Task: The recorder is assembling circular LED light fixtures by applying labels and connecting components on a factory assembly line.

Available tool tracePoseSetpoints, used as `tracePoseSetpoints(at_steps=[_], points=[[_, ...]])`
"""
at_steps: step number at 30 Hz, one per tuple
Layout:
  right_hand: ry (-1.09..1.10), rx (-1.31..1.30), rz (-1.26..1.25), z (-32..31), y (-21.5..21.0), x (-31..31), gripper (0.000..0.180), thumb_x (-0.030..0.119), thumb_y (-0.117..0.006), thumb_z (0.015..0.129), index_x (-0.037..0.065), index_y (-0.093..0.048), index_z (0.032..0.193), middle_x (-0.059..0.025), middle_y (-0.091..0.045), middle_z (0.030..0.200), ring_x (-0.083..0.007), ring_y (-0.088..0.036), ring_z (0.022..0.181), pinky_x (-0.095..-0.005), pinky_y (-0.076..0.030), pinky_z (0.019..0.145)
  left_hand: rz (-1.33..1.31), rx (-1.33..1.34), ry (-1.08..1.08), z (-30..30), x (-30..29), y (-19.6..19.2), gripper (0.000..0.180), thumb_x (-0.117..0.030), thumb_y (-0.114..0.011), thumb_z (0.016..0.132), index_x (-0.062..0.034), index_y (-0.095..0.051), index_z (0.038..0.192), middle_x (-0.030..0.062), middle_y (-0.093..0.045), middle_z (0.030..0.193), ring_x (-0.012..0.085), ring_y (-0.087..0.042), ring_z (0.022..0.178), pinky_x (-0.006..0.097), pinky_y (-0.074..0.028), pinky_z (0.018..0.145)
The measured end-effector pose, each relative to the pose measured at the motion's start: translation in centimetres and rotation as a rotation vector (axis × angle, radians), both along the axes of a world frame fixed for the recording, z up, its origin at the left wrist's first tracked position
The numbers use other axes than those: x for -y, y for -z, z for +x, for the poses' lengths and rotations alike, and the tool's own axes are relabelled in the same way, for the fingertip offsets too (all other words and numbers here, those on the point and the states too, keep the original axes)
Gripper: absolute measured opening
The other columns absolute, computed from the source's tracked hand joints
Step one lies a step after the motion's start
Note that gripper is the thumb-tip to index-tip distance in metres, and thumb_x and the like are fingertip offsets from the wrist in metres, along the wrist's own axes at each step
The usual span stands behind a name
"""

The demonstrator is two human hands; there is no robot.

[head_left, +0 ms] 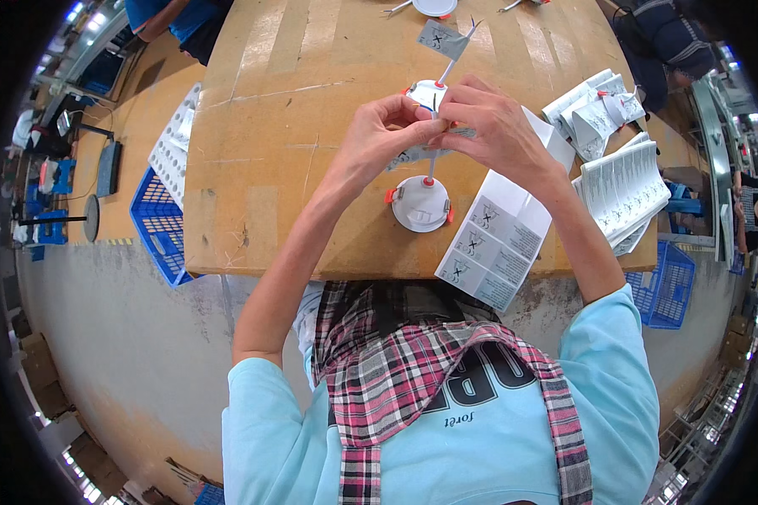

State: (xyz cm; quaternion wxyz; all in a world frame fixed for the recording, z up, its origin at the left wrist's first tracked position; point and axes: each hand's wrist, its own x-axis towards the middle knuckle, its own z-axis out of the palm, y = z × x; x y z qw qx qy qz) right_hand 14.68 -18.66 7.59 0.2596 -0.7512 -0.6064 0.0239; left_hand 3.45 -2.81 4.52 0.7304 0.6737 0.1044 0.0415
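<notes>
A round white downlight [421, 206] with orange clips lies on the table near its front edge. Its white cable [431, 172] rises to my two hands. With thumb and fingers pinched together, my left hand [389, 135] holds the cable near its coloured wire ends. My right hand [495, 128] meets it there, fingers closed at the same spot. Between and below the fingers shows part of a silver-grey label [411, 156], mostly hidden. Just beyond the hands sits another downlight [425, 89], its cable carrying a folded, flag-like label [443, 39].
A label sheet [490, 251] overhangs the table's front edge. Stacked sheets [619, 195] and another downlight [616, 108] lie at the right. Blue crates [157, 225] stand by the table's sides. At the far edge are more downlights [435, 7]; a person [177, 25] is at the far left.
</notes>
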Motion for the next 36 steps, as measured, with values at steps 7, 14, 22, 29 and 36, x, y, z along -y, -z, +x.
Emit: tracePoseSetpoints(at_steps=[7,14,22,29,36], points=[[-0.014,0.045,0.074,-2.6,-0.5,0.7,0.016,0.017,-0.069,0.073,0.003,-0.06,0.075,-0.0053,-0.056,0.079,-0.0229,-0.054,0.085,-0.0334,-0.048,0.077,0.033,0.015,0.058,0.1,-0.7,0.2,0.021,-0.023,-0.069,0.081,-0.0039,-0.065,0.088,0.0036,-0.066,0.079,0.01,-0.061,0.074,0.024,-0.047,0.074],[-0.112,0.027,0.1,-6.6,-2.0,1.9,0.021,0.021,-0.069,0.076,0.005,-0.055,0.074,-0.0052,-0.054,0.075,-0.0216,-0.055,0.08,-0.0346,-0.047,0.068,0.139,-0.068,0.085,0.4,-1.8,0.3,0.032,-0.029,-0.066,0.085,-0.002,-0.064,0.101,0.0062,-0.068,0.086,0.012,-0.062,0.084,0.028,-0.044,0.083],[0.101,-0.407,-0.088,-4.6,-1.9,2.6,0.023,0.02,-0.067,0.081,0.0,-0.057,0.074,-0.0118,-0.06,0.07,-0.0266,-0.057,0.063,-0.0362,-0.043,0.058,0.102,0.107,-0.092,-5.2,1.1,-2.6,0.04,-0.032,-0.066,0.085,0.0004,-0.061,0.107,0.0086,-0.065,0.096,0.0132,-0.058,0.092,0.028,-0.043,0.083],[0.168,-0.584,-0.059,-4.4,-1.5,2.4,0.015,0.012,-0.069,0.08,-0.002,-0.065,0.086,-0.0062,-0.062,0.074,-0.0138,-0.055,0.068,-0.0281,-0.045,0.064,0.112,0.007,0.0,-5.7,1.2,-1.2,0.018,-0.017,-0.069,0.083,0.0002,-0.067,0.087,0.0029,-0.065,0.075,0.0061,-0.057,0.071,0.022,-0.043,0.061],[0.246,-0.618,0.064,-3.5,-0.6,2.9,0.015,0.01,-0.068,0.08,-0.003,-0.066,0.086,-0.0068,-0.064,0.073,-0.0118,-0.059,0.069,-0.0261,-0.049,0.066,0.057,0.037,-0.093,-4.5,1.4,-0.2,0.015,-0.015,-0.07,0.084,-0.0018,-0.066,0.089,-0.0002,-0.065,0.079,0.005,-0.056,0.074,0.021,-0.044,0.068]])
